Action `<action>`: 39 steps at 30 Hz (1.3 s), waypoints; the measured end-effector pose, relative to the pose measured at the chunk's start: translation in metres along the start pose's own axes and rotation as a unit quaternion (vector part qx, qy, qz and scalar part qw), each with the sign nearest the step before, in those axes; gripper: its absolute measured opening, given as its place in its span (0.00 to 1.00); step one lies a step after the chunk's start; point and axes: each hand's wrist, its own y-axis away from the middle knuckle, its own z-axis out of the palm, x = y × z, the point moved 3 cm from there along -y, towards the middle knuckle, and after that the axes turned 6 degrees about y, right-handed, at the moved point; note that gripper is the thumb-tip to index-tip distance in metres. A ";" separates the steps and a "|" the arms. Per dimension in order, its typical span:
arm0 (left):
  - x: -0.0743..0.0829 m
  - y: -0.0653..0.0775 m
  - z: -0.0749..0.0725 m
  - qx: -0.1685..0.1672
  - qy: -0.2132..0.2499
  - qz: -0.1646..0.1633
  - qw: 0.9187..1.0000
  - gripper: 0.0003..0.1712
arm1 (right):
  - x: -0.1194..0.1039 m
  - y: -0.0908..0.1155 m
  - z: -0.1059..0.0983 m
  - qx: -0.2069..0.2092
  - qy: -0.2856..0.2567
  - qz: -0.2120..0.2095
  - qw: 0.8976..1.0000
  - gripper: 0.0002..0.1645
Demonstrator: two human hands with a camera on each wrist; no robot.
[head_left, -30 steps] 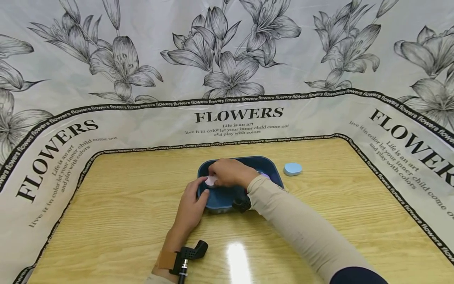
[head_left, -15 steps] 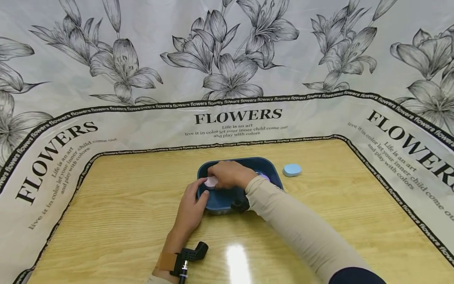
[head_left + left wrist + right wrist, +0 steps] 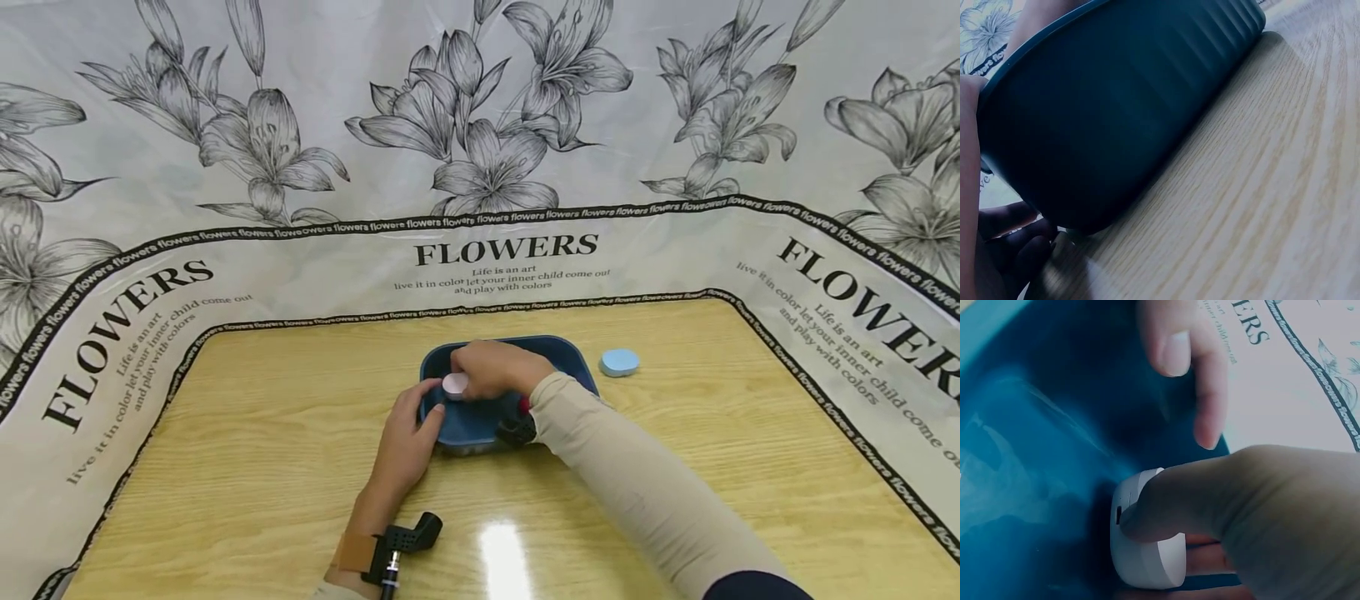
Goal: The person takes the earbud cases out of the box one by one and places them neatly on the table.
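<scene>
A small, rounded, pale pink-white case with a little dark slot, resembling an earbud charging case (image 3: 1141, 544), is pinched between the thumb and fingers of my right hand (image 3: 498, 367). It is low inside a blue plastic basin (image 3: 468, 429), near the left end. My left hand (image 3: 403, 437) grips the basin's left corner. In the left wrist view, its fingers (image 3: 1019, 240) curl by the basin's outer wall (image 3: 1116, 119); in the right wrist view, its thumb (image 3: 1175, 353) hangs over the rim. My right hand and forearm hide much of the basin's inside.
A light blue oval block-like thing (image 3: 619, 362) lies on the wooden table (image 3: 247, 433), just right of the basin. A bit of red (image 3: 524, 406) shows beside the right wrist. A flower-printed cloth (image 3: 502, 175) rises behind the table.
My right hand and the pale case have shifted slightly right, away from the left fingertips. A purple thing by the right wrist is now hidden. The left hand keeps its hold on the basin.
</scene>
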 end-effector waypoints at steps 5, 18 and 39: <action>0.001 -0.001 0.001 0.000 0.004 0.000 1.000 0.22 | 0.005 0.006 -0.004 0.013 -0.015 0.007 1.000 0.13; 0.002 -0.003 0.001 -0.001 -0.003 0.001 1.000 0.22 | 0.018 0.015 -0.004 0.038 -0.049 -0.010 0.998 0.27; 0.002 0.002 0.001 -0.008 -0.007 -0.007 1.000 0.22 | 0.026 0.033 0.002 0.063 -0.135 -0.038 0.988 0.24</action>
